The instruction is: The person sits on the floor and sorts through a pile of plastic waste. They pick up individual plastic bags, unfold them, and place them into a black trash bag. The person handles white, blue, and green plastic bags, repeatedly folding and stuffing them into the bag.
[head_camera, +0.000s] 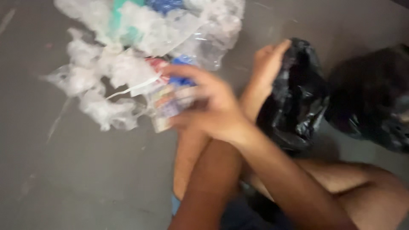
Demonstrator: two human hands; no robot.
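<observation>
My right hand (213, 106) reaches across and closes on a colourful printed wrapper (172, 104) at the edge of the clear plastic heap (128, 64) (blurred). My left hand (268, 64) grips the black bag's (298, 98) rim on the grey floor (85, 179).

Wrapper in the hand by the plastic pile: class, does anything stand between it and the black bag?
Only the person's own arm. The right hand grips the wrapper; the left hand sits at the rim of the bag, its forearm crossing between them. No loose object does.
</observation>
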